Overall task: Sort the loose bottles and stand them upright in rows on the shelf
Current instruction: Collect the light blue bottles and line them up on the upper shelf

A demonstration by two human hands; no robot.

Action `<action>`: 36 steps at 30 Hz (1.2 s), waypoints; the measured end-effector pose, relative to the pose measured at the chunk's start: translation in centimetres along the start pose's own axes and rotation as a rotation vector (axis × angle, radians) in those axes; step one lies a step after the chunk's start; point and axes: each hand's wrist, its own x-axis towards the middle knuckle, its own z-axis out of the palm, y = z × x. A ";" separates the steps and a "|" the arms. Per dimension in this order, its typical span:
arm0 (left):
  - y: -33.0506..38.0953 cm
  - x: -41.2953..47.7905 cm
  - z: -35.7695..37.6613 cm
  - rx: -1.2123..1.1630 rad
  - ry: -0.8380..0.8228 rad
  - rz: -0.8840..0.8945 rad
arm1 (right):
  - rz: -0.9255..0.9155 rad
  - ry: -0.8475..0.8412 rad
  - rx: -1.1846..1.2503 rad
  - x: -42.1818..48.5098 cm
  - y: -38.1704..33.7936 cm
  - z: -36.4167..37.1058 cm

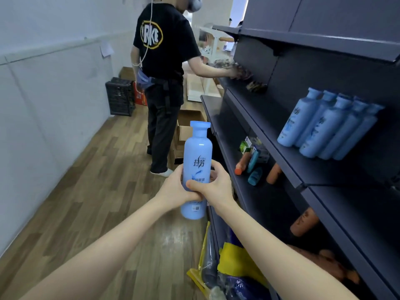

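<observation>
I hold a light blue bottle [197, 156] upright in the aisle, label facing me. My left hand [173, 188] grips its lower body from the left, and my right hand [213, 185] wraps it from the right with the thumb across the front. On the dark shelf [287, 167] to my right, several matching blue bottles [324, 124] stand in a row. On the shelf below, orange bottles [242, 164] and teal bottles [255, 175] lie loose.
Another person [164, 79] in a black shirt stands ahead, reaching onto the shelf. Cardboard boxes [186, 131] sit on the wooden floor behind them, a black crate [120, 96] by the left wall. A yellow bag [227, 267] with bottles lies near my feet.
</observation>
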 end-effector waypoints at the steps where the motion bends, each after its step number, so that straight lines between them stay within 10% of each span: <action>1: 0.3 0.9 0.2 -0.008 0.000 0.002 | -0.001 0.002 0.003 1.0 0.1 -0.3; 36: -0.9 19.8 -2.9 0.159 0.103 0.006 | 0.009 -0.037 0.036 20.5 2.0 1.5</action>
